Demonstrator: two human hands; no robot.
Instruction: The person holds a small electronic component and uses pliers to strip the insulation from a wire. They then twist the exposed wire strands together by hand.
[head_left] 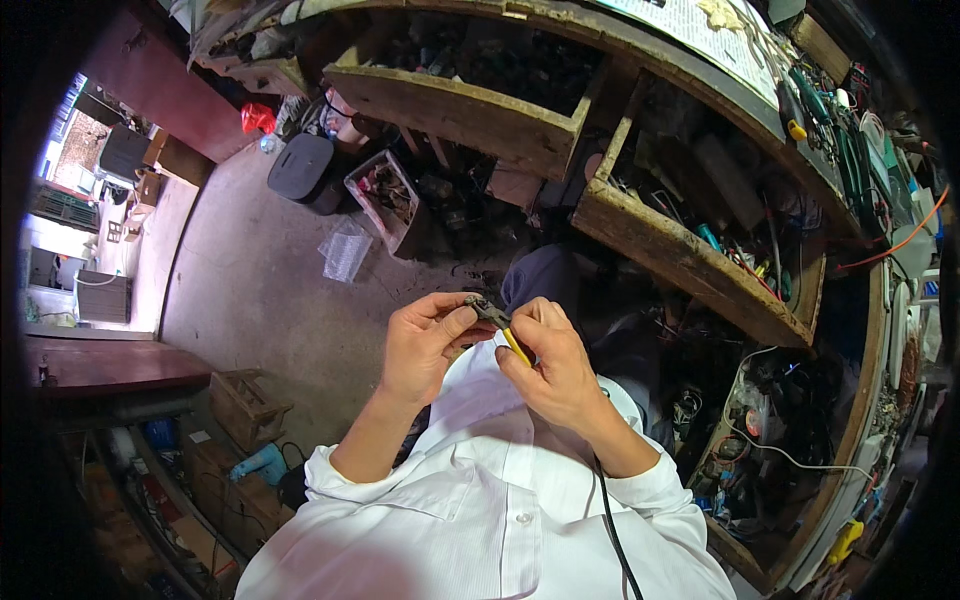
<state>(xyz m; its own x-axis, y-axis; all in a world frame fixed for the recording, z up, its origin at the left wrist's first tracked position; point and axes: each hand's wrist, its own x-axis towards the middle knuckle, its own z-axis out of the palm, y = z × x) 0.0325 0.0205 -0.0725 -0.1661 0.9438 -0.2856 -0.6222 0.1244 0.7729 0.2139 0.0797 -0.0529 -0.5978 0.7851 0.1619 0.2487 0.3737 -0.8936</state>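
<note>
My right hand point(545, 365) is closed around the yellow handles of a pair of pliers point(515, 343), held over my lap in front of my white shirt. My left hand point(427, 355) pinches at the pliers' dark metal head, where what sits between thumb and finger is too small to make out. The jaws are partly hidden by my left fingertips. A black cable point(610, 525) runs down the shirt from below my right hand.
Two open wooden drawers point(450, 105) full of clutter jut out from a workbench point(660, 45) with tools. On the floor stand a dark bin point(300, 172), a box of scraps point(355, 185) and a plastic bag point(346, 250). A wooden crate point(245, 405) is at lower left.
</note>
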